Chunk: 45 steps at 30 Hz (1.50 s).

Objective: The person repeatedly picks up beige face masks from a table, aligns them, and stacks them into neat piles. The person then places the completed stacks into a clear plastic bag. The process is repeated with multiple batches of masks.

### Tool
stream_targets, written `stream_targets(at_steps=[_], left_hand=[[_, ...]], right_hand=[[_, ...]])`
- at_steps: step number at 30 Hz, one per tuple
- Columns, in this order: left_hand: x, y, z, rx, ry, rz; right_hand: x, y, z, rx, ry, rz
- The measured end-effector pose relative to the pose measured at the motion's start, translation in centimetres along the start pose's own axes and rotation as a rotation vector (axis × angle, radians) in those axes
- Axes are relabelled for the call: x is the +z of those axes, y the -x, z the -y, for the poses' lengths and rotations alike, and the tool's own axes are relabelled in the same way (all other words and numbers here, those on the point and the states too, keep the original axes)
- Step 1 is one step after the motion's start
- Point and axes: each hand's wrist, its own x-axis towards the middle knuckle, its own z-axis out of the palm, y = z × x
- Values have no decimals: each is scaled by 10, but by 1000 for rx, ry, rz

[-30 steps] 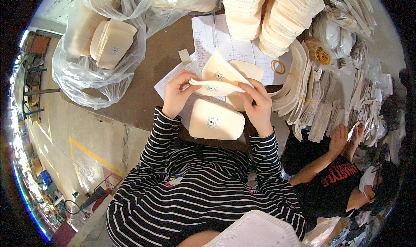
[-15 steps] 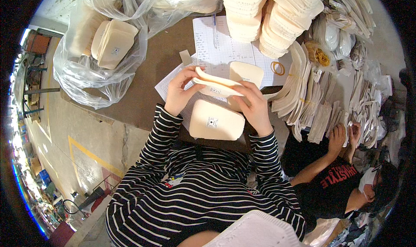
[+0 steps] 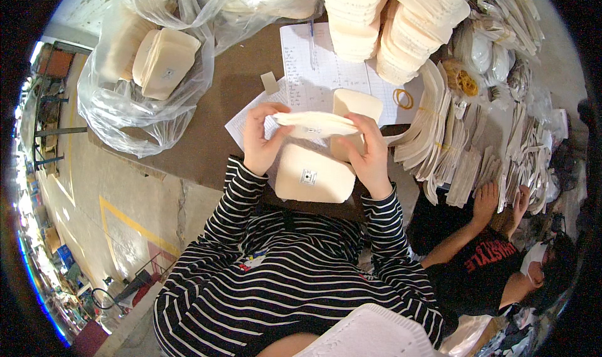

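Note:
Between my two hands I hold a few cream pads (image 3: 315, 124) with rounded corners, edge toward me, a small printed mark on the near face. My left hand (image 3: 260, 141) pinches their left end, fingers behind and thumb in front. The right end is gripped the same way by my right hand (image 3: 371, 153). Just below them, close to my body, lies a cream stack (image 3: 313, 175) with a printed label on top. Another cream pad (image 3: 357, 103) lies behind my right hand, partly covered by it.
Lined paper sheets (image 3: 301, 56) with a pen (image 3: 312, 43) and rubber bands (image 3: 402, 99) lie ahead. Tall cream pad piles (image 3: 414, 28) stand at the back. Clear plastic bags (image 3: 147, 122) hold more pads at left. At right, a co-worker's hands (image 3: 486, 203) touch bundled strips (image 3: 461, 169).
The held pads stood apart at their left end and now lie closer together, held more level. My left hand has shifted slightly down and to the right.

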Motion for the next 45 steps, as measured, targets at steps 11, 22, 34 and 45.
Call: stream_targets(at_steps=[11, 22, 34, 45], left_hand=[[1, -21, -24, -15, -123, 221], [7, -15, -12, -123, -149, 285], [11, -15, -2, -139, 15, 37], [-13, -17, -1, -432, 202, 204]], right_hand=[[7, -12, 3, 78, -49, 60], [13, -11, 9, 111, -79, -2], [5, -6, -1, 197, -38, -61], [0, -9, -1, 172, 11, -63]])
